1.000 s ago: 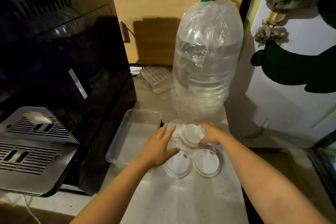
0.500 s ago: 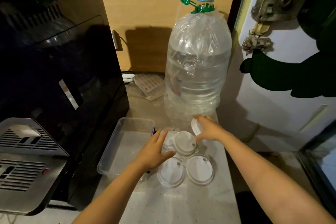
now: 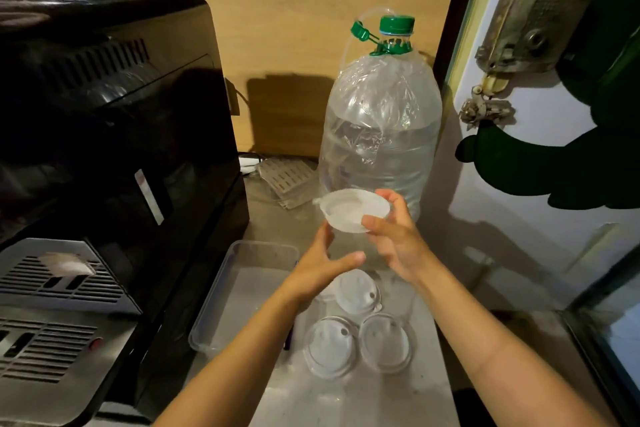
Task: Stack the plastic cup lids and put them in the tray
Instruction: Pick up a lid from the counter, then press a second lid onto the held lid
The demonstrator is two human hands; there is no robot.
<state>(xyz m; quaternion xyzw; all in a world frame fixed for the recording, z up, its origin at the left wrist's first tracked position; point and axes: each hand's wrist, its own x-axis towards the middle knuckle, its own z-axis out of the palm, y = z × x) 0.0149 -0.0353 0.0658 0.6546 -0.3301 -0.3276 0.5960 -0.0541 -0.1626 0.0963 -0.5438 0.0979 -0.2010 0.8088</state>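
Note:
A translucent plastic cup lid is held up in the air in front of the big bottle, underside facing me. My right hand grips its right rim. My left hand is open just below its left edge, fingertips near the rim. Three more lids lie on the counter: one partly under my left hand, one at front left and one at front right. The clear rectangular tray sits to the left of them with nothing in it.
A large water bottle with a green cap stands behind the lids. A black machine with a metal grille fills the left side. A white door bounds the right. A perforated plate lies at the back.
My right hand has lifted one lid off the counter and raised it in front of the bottle. My left hand came up from the lids toward it. The camera tilted down.

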